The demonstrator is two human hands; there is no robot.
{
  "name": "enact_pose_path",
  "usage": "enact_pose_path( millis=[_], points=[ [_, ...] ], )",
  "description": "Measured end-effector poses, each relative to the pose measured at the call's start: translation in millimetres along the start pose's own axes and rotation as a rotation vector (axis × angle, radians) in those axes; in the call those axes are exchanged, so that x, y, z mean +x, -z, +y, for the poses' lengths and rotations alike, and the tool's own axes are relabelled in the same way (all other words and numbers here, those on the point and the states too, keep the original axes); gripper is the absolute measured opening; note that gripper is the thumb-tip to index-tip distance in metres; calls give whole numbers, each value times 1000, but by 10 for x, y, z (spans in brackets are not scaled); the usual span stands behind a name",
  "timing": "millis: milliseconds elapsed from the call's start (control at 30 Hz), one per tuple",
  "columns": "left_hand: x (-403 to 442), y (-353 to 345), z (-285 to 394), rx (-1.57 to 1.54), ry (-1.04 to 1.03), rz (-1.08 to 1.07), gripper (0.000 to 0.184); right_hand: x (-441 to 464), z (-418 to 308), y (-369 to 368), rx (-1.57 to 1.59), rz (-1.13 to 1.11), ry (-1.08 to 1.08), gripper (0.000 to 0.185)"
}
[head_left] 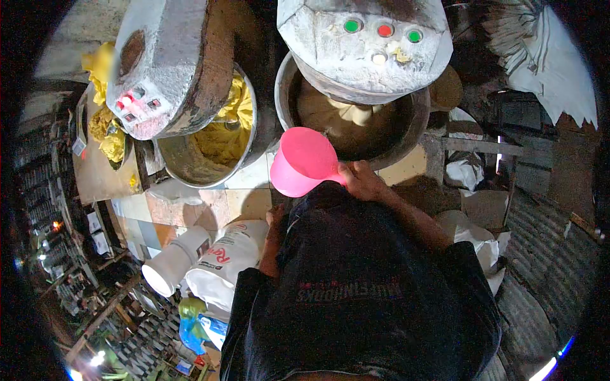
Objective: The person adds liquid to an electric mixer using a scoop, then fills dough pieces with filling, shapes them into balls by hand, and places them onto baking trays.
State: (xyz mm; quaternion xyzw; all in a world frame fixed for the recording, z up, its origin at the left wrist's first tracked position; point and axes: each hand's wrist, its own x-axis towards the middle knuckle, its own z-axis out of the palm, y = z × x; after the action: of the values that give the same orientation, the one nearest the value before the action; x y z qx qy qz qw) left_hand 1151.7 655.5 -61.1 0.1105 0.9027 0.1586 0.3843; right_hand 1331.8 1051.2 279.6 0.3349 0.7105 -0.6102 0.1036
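Currently, the right hand (363, 181) grips the pink dipper (306, 162) by its handle (337, 178), near the front of the mixing bowl (283, 101) holding pale dough (330, 120). The left hand (275, 220), seemingly beside the white sack (222, 260), is too obscured to tell its grasp.

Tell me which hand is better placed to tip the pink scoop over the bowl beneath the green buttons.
Probably the right hand: it grips the pink scoop by its handle, close to the bowl. The left hand is apart from the scoop, near the white sack.
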Motion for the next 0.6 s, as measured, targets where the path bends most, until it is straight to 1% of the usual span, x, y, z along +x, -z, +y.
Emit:
enact_pose_path(
  millis=[33, 67, 100, 167, 200, 267, 300, 333, 367, 400, 467, 500, 567, 600],
  points=[
    [54, 22, -35, 133, -101, -102, 38, 33, 38, -11, -39, -13, 0, 42],
    [72, 5, -69, 133, -101, -101, 38, 53, 60, -19, -79, -27, 1, 42],
    [71, -31, -85, 174, -134, -48, 39, 36, 9, -2, -78, -27, 2, 42],
    [96, -94, -178, 215, -168, 8, 40, -16, -105, 42, -44, -67, -1, 48],
    [-36, 7, 21, 188, -167, 15, 40, -12, -101, 47, -43, -66, 0, 48],
    [-32, 25, 42, 162, -165, 20, 39, 0, -68, 51, -121, -101, 13, 49],
    [-24, 47, 80, 223, -136, 8, 40, 75, 140, -50, -120, -101, 13, 49],
    [-16, 63, 87, 283, -106, -4, 40, 208, 483, -236, -130, 12, -18, 46],
    [8, 55, 57, 284, -106, -5, 40, 282, 667, -333, -139, 124, -49, 44],
    [14, 63, 67, 296, -77, -13, 40, 251, 580, -284, -139, 124, -50, 44],
    [23, 46, 60, 309, -50, -20, 41, 145, 280, -117, -147, -2, 47, 44],
    [2, 48, 101, 352, -40, -25, 41, 163, 304, -103, -147, -2, 47, 44],
    [-9, 49, 158, 394, -30, -31, 41, 198, 323, -77, -46, -129, 43, 52],
    [2, 43, 184, 420, -6, -39, 41, 182, 297, -66, -46, -128, 42, 52]
  ],
)
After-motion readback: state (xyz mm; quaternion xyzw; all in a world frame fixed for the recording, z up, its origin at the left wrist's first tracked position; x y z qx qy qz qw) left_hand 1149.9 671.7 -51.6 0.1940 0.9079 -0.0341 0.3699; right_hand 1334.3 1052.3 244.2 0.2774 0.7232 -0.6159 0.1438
